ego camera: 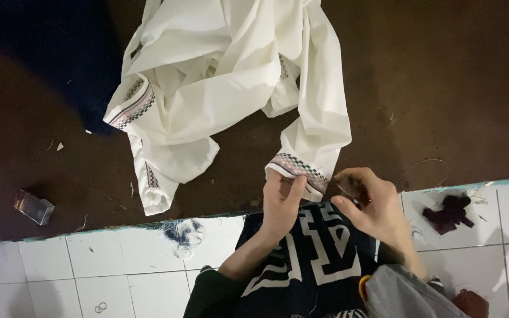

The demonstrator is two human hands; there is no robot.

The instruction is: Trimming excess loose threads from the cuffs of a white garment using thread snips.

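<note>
Left hand (281,203) fingers pinch patterned cuff (297,168) of white garment (225,70); right hand (369,203) fingers pinched narrow beside it, contents unclear.

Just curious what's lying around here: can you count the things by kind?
White garment with patterned cuffs: 1
Dark patterned cloth on the lap: 1
Small clear box: 1
Dark fabric scrap on the tiles: 1
Hands at one cuff: 2, left and right
Total: 6

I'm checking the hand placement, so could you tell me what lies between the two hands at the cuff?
In the head view, the patterned cuff of the white garment spans the gap between the left hand and right hand.
</note>
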